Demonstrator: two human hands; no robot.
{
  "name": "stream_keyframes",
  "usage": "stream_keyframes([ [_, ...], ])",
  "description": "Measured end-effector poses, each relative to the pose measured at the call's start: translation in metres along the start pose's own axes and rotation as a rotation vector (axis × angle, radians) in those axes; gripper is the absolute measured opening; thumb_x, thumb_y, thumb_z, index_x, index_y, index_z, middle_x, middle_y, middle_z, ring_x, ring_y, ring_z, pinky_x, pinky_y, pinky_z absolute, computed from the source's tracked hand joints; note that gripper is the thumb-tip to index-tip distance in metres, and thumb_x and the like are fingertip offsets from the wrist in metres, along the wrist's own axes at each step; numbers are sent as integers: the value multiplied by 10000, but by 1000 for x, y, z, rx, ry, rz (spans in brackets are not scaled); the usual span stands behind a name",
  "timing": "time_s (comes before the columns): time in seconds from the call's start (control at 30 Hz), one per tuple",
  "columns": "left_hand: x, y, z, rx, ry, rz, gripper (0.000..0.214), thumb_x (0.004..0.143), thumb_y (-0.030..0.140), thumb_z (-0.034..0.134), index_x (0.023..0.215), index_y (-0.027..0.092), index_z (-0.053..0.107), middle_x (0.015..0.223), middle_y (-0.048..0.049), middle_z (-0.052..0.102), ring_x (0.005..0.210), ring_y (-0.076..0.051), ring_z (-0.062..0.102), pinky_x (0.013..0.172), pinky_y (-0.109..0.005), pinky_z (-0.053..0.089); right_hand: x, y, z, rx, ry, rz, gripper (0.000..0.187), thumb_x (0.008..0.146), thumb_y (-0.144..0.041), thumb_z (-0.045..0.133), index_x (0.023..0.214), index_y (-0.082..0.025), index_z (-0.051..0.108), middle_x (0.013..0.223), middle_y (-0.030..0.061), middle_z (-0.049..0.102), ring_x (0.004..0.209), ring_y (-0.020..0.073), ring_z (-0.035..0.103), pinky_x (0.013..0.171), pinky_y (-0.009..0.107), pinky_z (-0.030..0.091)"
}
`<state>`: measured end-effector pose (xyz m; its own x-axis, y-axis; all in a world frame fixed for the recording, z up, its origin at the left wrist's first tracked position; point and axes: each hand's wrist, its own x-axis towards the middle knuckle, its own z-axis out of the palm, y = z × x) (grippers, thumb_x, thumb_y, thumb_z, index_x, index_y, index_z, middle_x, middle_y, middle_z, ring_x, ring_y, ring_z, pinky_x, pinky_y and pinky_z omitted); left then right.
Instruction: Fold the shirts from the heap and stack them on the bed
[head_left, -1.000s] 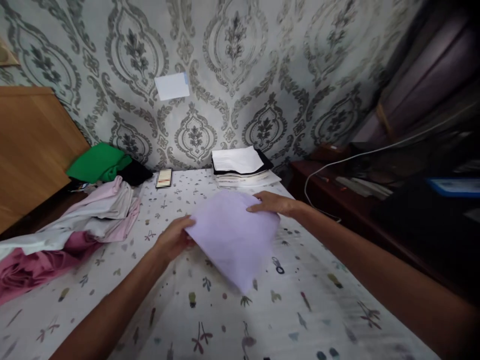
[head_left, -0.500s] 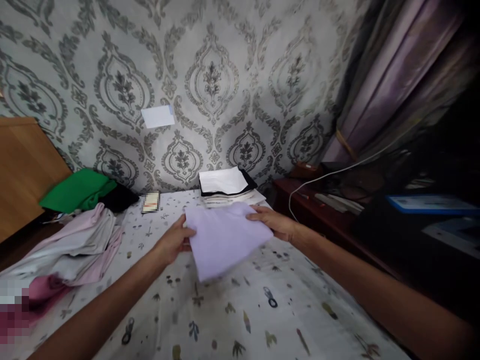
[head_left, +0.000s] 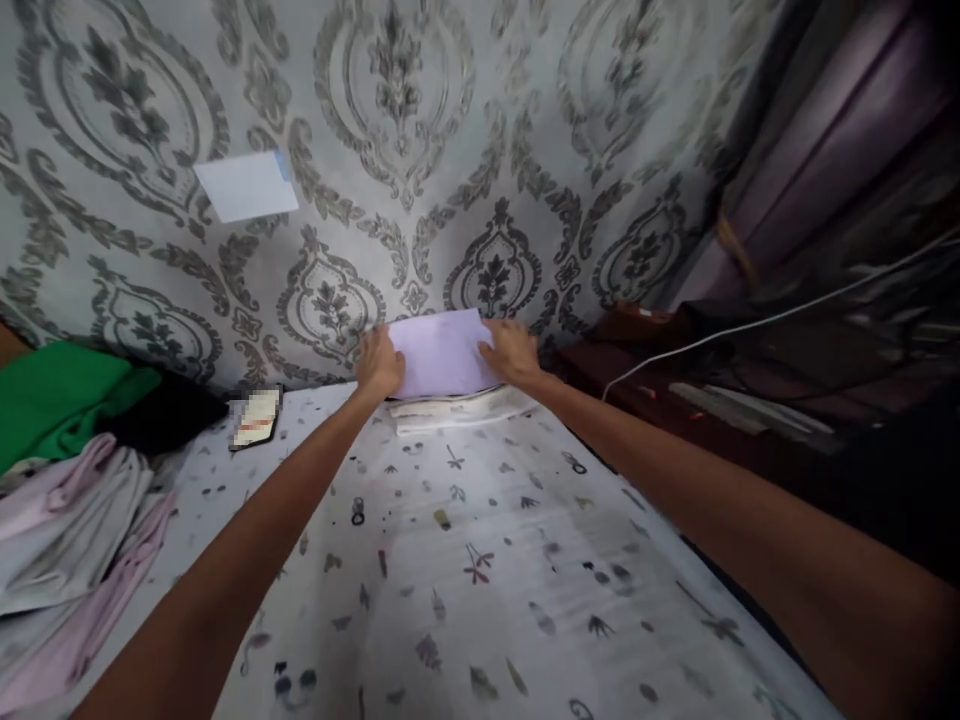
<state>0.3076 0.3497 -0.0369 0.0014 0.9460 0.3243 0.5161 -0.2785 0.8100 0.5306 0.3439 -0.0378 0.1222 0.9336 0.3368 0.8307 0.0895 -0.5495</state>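
Observation:
A folded lilac cloth [head_left: 442,352] lies on top of a stack of folded cloths [head_left: 457,408] at the far end of the bed, against the wall. My left hand [head_left: 379,365] grips its left edge and my right hand [head_left: 512,352] grips its right edge. Both arms are stretched far forward over the bed sheet [head_left: 480,580], which is white with small flower prints.
A heap of pink and white clothes [head_left: 67,540] lies at the left, with a green cloth [head_left: 60,395] and a dark one behind it. A small phone-like object [head_left: 255,418] rests near the wall. A dark side table [head_left: 720,410] with a white cable stands at the right.
Both hands carried the lilac cloth forward from the middle of the bed and set it on the stack by the wall. The camera moved closer to the wall.

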Motion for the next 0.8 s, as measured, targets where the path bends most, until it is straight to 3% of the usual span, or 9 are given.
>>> stream_keyframes([
  [0.1,-2,-6,21,268,-40,70,597,940,212,540,1505,168,350,1668,-152,182,1543,-337,96,1242,-526,81,-5,-10,27,-262,27,-254,483,1011,-337,395,1462,-212,512,1570,149,405,1449,362,313,1158,597,230],
  [0.23,9,-16,30,564,-319,-52,635,1025,426,368,1580,152,226,1684,-173,82,1544,-378,65,1195,-653,126,-6,-13,63,-331,-135,-309,516,1000,-447,415,1475,-265,505,1579,125,414,1462,400,292,1143,655,197],
  [0.33,2,-19,21,577,-380,-86,703,1015,530,342,1582,132,227,1671,-206,103,1539,-392,93,1169,-674,192,1,-8,76,-384,-197,-314,553,999,-484,375,1510,-288,458,1601,118,384,1477,403,276,1136,664,196],
  [0.43,-39,-15,-4,581,-392,-35,651,1029,487,319,1580,150,234,1672,-187,135,1545,-342,124,1161,-637,273,6,-10,70,-302,-229,-276,538,976,-456,432,1476,-270,507,1592,129,397,1476,393,292,1142,661,195],
  [0.57,-118,-18,-69,667,-457,113,567,1007,425,406,1539,245,327,1666,-117,221,1526,-292,233,1158,-568,341,-16,-39,49,-114,-198,-203,450,912,-307,523,1310,-135,644,1518,229,467,1454,394,345,1158,653,204],
  [0.67,-162,-28,-143,775,-405,74,439,982,342,447,1384,187,533,1581,-165,397,1431,-325,415,1131,-521,393,-76,-86,32,59,-221,-270,380,932,-306,470,1189,-147,699,1345,208,635,1294,314,564,1107,510,409],
  [0.7,-174,-31,-169,813,-366,38,391,976,318,447,1308,171,593,1519,-173,479,1380,-321,477,1107,-495,424,-105,-105,25,159,-300,-325,359,952,-379,449,1104,-216,730,1217,128,721,1146,262,665,1036,447,496],
  [0.73,-185,-33,-196,843,-327,6,367,977,302,429,1252,159,625,1441,-178,555,1315,-321,537,1072,-483,455,-136,-126,16,411,-483,-373,357,949,-448,464,1032,-252,750,1116,86,759,1046,255,705,973,446,542],
  [0.8,-207,-37,-244,921,-239,-54,358,976,299,415,1207,154,647,1324,-164,637,1245,-322,579,1041,-472,472,-199,-166,-4,776,-966,-554,280,912,-525,523,1038,-426,753,1039,-58,777,968,219,732,882,412,589],
])
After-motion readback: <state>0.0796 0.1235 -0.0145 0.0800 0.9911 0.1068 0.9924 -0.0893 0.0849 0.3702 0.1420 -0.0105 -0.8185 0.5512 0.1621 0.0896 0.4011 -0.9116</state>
